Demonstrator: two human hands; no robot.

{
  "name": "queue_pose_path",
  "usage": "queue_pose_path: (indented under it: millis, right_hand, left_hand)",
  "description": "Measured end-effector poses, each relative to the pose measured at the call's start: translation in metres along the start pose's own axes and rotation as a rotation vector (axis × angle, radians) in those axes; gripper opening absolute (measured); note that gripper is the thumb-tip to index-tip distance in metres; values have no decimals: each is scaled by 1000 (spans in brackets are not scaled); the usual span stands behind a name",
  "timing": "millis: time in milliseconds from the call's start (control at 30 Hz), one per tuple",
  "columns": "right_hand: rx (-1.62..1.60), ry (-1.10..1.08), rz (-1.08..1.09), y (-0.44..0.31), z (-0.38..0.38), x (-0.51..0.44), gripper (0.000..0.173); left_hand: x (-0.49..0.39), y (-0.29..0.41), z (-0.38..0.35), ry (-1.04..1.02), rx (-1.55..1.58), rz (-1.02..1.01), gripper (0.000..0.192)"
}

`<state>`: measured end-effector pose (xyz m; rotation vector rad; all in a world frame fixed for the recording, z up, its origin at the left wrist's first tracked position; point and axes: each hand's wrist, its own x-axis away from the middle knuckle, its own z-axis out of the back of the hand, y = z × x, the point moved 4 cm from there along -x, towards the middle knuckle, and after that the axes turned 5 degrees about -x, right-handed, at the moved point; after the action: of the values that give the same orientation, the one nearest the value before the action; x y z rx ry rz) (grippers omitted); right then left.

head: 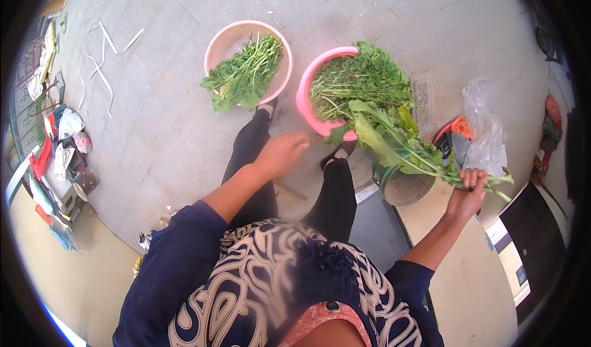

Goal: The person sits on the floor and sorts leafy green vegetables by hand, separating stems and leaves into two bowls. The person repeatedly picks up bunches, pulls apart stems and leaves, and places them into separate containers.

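My right hand (468,185) grips a bunch of long-stemmed leafy greens (383,137) by the stems. Its leaves reach left across a dark green bucket (408,188) to the near edge of a pink basin (303,93). Piled high in that basin are more leafy greens (364,81). My left hand (284,151), blurred, hovers in front of the pink basin with its fingers curled and nothing visible in them. Left of the basin stands a pale pink plastic colander (216,47). Greens with stems (249,70) lie in it, some leaves hanging over its near-left rim.
White strapping (106,47) lies loose on the concrete floor (161,130) at the left. Bags and clutter (69,148) line the left wall. Right of the bucket are a clear plastic bag (485,130) and an orange item (460,128). A grey mat (378,227) lies by my feet.
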<state>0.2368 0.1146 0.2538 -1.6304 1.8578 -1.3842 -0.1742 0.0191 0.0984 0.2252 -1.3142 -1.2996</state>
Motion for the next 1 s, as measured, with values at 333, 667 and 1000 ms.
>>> queue_pose_path:
  millis: [333,667,1000]
  right_hand:
    - [471,-287,-328,121,-201,143,25]
    - [293,-570,-622,116,-276,220,19]
    - [301,-702,-601,131,-294,248,30]
  left_hand:
    - [101,107,111,7,64,-449,84]
    - [186,159,123,-171,624,-71,76]
    - [260,113,157,23,463,-12,20]
